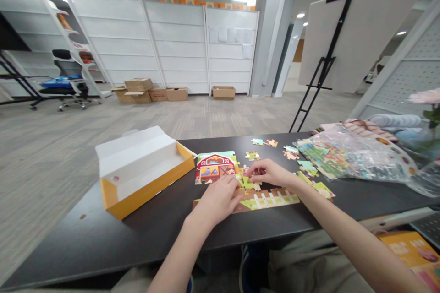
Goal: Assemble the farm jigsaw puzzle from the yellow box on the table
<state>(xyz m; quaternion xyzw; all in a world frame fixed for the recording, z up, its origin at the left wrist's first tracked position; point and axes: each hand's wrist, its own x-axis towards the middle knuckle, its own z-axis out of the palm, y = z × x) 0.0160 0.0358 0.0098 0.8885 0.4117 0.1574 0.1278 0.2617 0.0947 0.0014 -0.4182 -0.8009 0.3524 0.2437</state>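
Note:
A partly joined jigsaw puzzle (216,160) lies on the black table, with a red barn at its upper left and a white fence strip (271,198) along its lower edge. My left hand (220,196) rests on it palm down, fingers stretched over the pieces below the barn. From the right, my right hand (270,172) reaches in with bent fingertips pinched on a green puzzle piece (246,180) at the middle of the picture. The fingers partly cover that piece, so whether it is locked in cannot be made out.
Several loose puzzle pieces (253,155) are scattered behind and right of the puzzle. An open yellow box (147,187) with a white inside stands at left. Plastic-wrapped packs (357,155) fill the table's right side. A white board on a black easel (325,62) stands behind.

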